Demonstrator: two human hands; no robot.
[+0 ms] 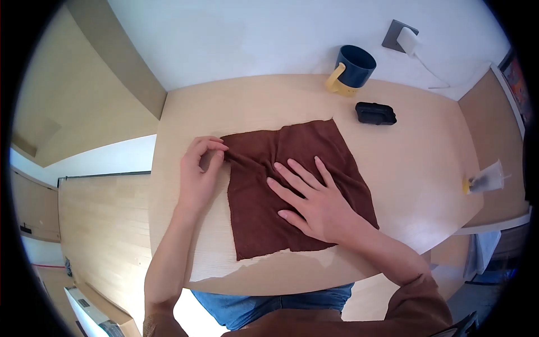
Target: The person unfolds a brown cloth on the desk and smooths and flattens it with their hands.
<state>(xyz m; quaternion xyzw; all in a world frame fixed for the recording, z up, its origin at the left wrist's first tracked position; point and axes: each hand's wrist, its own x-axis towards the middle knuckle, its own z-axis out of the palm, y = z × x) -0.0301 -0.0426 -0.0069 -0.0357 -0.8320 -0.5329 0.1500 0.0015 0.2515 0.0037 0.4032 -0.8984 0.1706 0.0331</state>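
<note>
A dark brown cloth (252, 216) lies spread on the light wooden table (415, 168), with creases running across its upper middle. At the cloth's upper left corner, my left hand (203, 168) pinches the edge between thumb and fingers. My right hand (314, 205) rests flat on the middle of the cloth, its fingers spread and pointing up and to the left.
Near the wall stands a dark blue and yellow mug (355, 70). Just below it sits a small black tray-like object (375, 113). A clear plastic cup (487, 178) is at the right edge. A white plug (408, 41) is in the wall socket.
</note>
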